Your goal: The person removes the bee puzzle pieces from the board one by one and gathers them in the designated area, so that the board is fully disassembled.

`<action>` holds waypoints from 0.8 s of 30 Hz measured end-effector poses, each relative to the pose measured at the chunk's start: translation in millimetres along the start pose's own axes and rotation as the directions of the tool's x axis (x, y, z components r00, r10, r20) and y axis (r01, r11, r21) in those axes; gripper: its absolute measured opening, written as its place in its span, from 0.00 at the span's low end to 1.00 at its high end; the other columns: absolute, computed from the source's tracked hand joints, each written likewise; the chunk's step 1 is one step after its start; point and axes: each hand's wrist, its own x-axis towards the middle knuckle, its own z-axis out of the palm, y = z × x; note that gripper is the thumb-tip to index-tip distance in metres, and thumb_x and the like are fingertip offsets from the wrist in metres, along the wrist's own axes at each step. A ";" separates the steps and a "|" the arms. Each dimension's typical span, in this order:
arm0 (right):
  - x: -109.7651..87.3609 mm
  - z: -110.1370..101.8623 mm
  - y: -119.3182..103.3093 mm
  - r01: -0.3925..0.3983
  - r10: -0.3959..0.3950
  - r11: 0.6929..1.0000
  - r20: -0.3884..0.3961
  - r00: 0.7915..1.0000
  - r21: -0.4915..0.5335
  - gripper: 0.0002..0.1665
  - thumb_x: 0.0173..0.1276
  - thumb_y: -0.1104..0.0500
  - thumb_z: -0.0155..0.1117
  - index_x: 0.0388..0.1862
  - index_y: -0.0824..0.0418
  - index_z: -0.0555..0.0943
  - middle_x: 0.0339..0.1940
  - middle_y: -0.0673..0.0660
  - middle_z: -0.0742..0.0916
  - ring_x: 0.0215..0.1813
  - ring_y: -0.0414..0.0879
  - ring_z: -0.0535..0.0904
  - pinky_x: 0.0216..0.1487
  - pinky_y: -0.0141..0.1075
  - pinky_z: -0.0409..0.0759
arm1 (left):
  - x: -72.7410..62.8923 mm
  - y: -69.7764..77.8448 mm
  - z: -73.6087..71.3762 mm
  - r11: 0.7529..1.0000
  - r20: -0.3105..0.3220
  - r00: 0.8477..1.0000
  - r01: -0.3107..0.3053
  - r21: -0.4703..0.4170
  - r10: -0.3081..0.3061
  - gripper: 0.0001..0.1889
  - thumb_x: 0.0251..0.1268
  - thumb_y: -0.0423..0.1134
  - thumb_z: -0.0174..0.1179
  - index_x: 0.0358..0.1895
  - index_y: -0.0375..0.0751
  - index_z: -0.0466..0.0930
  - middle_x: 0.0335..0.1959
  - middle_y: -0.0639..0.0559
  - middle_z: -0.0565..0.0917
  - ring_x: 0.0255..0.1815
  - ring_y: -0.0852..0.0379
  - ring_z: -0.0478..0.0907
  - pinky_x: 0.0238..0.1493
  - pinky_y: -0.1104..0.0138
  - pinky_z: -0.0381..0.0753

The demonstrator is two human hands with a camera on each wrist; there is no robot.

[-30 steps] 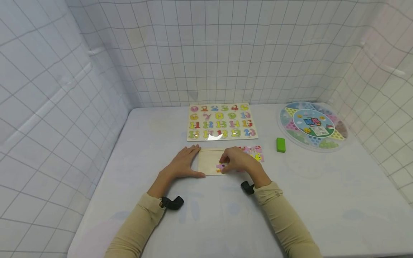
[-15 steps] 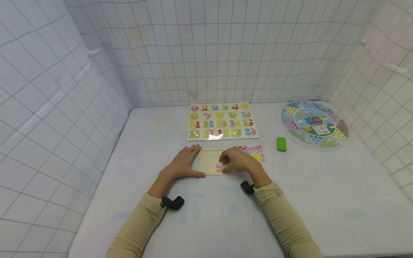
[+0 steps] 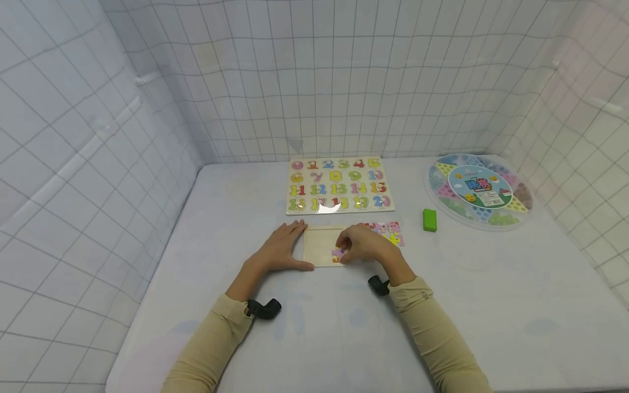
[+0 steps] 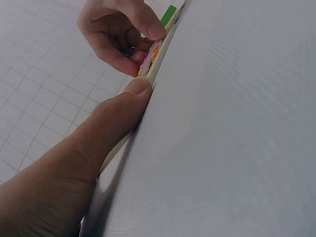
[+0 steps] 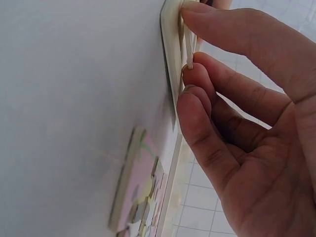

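A shallow wooden puzzle tray (image 3: 316, 245) lies in the middle of the table in the head view. My left hand (image 3: 280, 248) rests along its left side with fingers and thumb spread. In the left wrist view the straight thumb (image 4: 118, 111) presses on the tray's near edge. Over the tray's right part, my right hand (image 3: 366, 243) pinches a pink jigsaw piece (image 3: 337, 255) between thumb and fingers. Edge-on, that piece (image 5: 189, 52) shows in the right wrist view. Several pink and yellow jigsaw pieces (image 3: 393, 234) lie right of the tray, partly hidden by the right hand.
Behind the tray lies a number board (image 3: 339, 185) with coloured numerals. To the right are a green block (image 3: 429, 220) and a round game board (image 3: 479, 188) in clear packaging. Grid-patterned cloth walls (image 3: 314, 82) close off the table's back and sides.
Both hands stay almost in place. The right fingers keep the jigsaw piece at the tray's lower right, with only tiny shifts; the whole view has drifted slightly.
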 end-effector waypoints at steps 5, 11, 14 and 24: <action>-0.8 0.1 -0.7 -0.005 0.005 1.000 -0.002 1.000 0.000 0.17 0.51 0.59 0.78 0.41 0.59 0.85 0.34 0.49 0.85 0.37 0.41 0.78 0.42 0.32 0.80 | -0.7 1.2 0.3 1.000 -0.002 1.000 0.009 -0.004 -0.009 0.63 0.41 0.72 0.68 0.78 0.42 0.50 0.80 0.45 0.52 0.80 0.42 0.47 0.80 0.48 0.46; -1.3 0.5 -2.2 -0.014 0.014 1.000 0.003 1.000 -0.001 0.19 0.50 0.59 0.79 0.42 0.60 0.85 0.34 0.50 0.85 0.37 0.42 0.77 0.42 0.32 0.80 | -1.3 1.8 0.0 1.000 -0.005 1.000 0.008 0.005 -0.007 0.63 0.41 0.72 0.68 0.78 0.42 0.50 0.80 0.45 0.53 0.80 0.43 0.48 0.80 0.49 0.47; -1.1 0.8 -2.2 -0.014 0.014 1.000 0.005 1.000 -0.003 0.19 0.50 0.60 0.79 0.42 0.60 0.85 0.34 0.50 0.85 0.37 0.42 0.77 0.41 0.32 0.79 | -1.4 1.7 0.2 1.000 -0.004 1.000 0.004 0.004 -0.004 0.63 0.41 0.72 0.67 0.78 0.42 0.50 0.79 0.44 0.53 0.80 0.42 0.49 0.80 0.48 0.47; -1.9 1.3 -2.3 -0.026 0.026 1.000 0.003 1.000 0.004 0.18 0.51 0.59 0.79 0.41 0.60 0.85 0.34 0.50 0.85 0.37 0.42 0.77 0.41 0.32 0.80 | -0.7 0.9 0.9 1.000 -0.008 1.000 0.002 0.004 -0.002 0.62 0.41 0.72 0.67 0.78 0.42 0.51 0.80 0.45 0.53 0.80 0.43 0.49 0.80 0.49 0.47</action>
